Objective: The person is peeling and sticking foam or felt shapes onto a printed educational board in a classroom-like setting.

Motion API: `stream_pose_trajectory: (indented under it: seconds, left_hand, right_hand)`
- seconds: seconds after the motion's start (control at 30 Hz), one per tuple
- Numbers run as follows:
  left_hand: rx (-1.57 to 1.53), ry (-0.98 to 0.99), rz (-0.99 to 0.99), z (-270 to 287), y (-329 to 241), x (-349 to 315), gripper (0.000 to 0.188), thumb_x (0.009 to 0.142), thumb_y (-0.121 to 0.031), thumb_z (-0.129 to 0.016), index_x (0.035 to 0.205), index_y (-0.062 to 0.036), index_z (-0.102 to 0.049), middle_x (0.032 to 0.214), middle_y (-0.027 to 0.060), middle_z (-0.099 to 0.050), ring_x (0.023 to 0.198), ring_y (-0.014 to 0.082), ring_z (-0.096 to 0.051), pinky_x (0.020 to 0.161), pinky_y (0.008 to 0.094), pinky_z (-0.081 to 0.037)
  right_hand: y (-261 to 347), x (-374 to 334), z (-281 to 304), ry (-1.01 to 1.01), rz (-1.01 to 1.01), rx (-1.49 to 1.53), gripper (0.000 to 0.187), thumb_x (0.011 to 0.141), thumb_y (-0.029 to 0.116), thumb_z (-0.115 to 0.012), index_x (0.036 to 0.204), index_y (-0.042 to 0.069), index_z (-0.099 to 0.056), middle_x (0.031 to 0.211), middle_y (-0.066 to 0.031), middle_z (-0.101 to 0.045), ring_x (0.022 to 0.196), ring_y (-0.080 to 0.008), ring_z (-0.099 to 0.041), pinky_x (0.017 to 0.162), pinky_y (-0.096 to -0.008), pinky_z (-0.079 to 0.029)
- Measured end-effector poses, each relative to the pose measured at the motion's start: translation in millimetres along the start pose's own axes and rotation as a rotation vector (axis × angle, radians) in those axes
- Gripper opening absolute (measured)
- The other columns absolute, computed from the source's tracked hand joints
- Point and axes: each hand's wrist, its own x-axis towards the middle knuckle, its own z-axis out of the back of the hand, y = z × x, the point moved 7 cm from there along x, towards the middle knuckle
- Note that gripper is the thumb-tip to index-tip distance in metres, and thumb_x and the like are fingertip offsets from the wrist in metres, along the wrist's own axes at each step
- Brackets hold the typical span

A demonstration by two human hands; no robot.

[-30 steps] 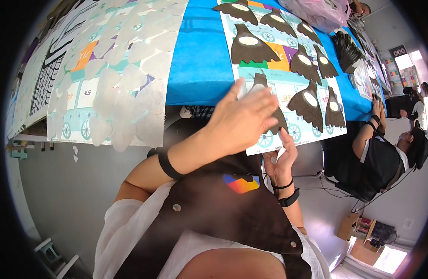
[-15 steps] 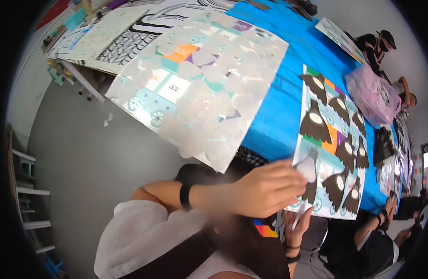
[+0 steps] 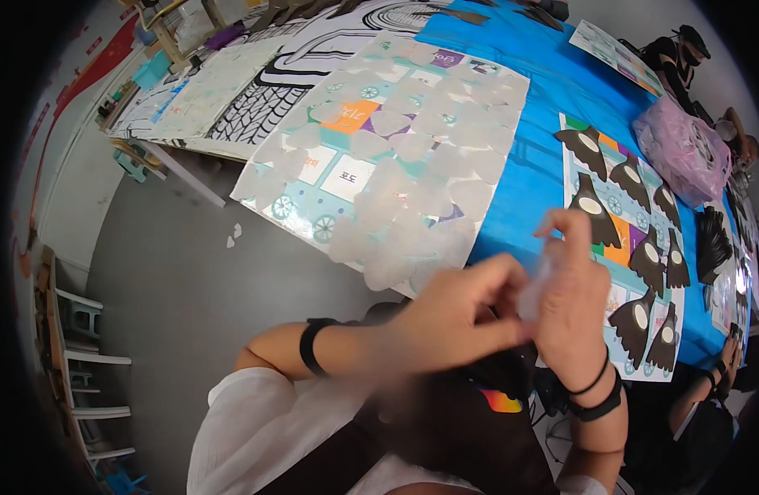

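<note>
In front of my body, both hands meet at a small translucent whitish piece [image 3: 531,295], blurred by motion. My left hand [image 3: 470,318] is closed, thumb and fingertips pinched at the piece's left side. My right hand [image 3: 576,309] grips it from the other side, its index finger raised and bent. Just beyond my right hand lies a printed sheet [image 3: 617,276] bearing several dark brown cutouts [image 3: 592,213] with flared, scalloped ends and white ovals. Part of this sheet is hidden behind my hand. Further left, translucent whitish petal-shaped pieces [image 3: 392,198] cover a larger printed sheet [image 3: 352,180].
A blue cloth [image 3: 511,216] covers the table. A pink plastic bag [image 3: 683,157] and a stack of dark pieces [image 3: 711,247] stand to the right. White stools [image 3: 99,359] line the left wall. Other people sit at the right, one with a hand [image 3: 730,359] on the table.
My right hand has risen from below the sheet's edge to meet my left. The left hand has drawn back from a dark cutout on the sheet. The view has shifted somewhat.
</note>
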Motion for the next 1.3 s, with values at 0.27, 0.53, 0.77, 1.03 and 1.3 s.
stream_pose_trajectory:
  seconds: [0.27,0.53,0.77,1.03,1.3]
  left_hand:
    - [0.249,-0.103,0.033,106,-72,16,0.015,0.097,-0.013,-0.069,0.102,0.0004,-0.066,0.079,0.0012,-0.066,0.070,0.0100,-0.066,0.064,0.0245,-0.054]
    - [0.822,-0.180,0.100,274,-100,160,0.018,0.095,-0.023,-0.068,0.100,-0.0063,-0.070,0.084,-0.0003,-0.066,0.073,0.0087,-0.064,0.064,0.0265,-0.052]
    - [0.858,-0.083,0.311,362,11,270,0.010,0.096,-0.021,-0.066,0.099,-0.0117,-0.068,0.083,-0.0024,-0.063,0.075,0.0087,-0.063,0.065,0.0283,-0.051]
    - [0.835,-0.119,0.463,387,71,291,0.012,0.100,-0.016,-0.056,0.105,-0.0135,-0.066,0.087,0.0004,-0.062,0.074,0.0125,-0.060,0.066,0.0302,-0.049]
    - [0.882,0.131,0.420,379,91,317,0.013,0.102,-0.013,-0.053,0.105,-0.0082,-0.064,0.085,0.0026,-0.063,0.070,0.0143,-0.062,0.061,0.0301,-0.051]
  right_hand:
    - [17,16,-17,-0.047,0.163,0.005,0.047,0.101,0.040,-0.049,0.134,0.007,-0.052,0.067,-0.0116,-0.059,0.055,-0.0350,-0.060,0.053,-0.0400,-0.045]
    - [-49,-58,85,0.007,-0.453,0.091,0.036,0.105,0.026,-0.043,0.123,0.002,-0.063,0.067,-0.0043,-0.057,0.066,-0.0128,-0.058,0.067,-0.0293,-0.045]
    - [-69,-213,147,-0.131,-0.807,0.045,0.049,0.107,0.043,-0.043,0.129,0.001,-0.057,0.073,-0.0026,-0.054,0.068,-0.0126,-0.055,0.067,-0.0268,-0.043]
    - [-71,-301,148,-0.311,-0.993,0.062,0.043,0.106,0.039,-0.052,0.125,0.003,-0.065,0.078,-0.0018,-0.058,0.076,-0.0122,-0.056,0.072,-0.0278,-0.044]
    - [-71,-297,125,-0.235,-0.995,0.072,0.046,0.106,0.040,-0.050,0.132,0.004,-0.060,0.083,-0.0031,-0.060,0.078,-0.0132,-0.056,0.076,-0.0297,-0.045]
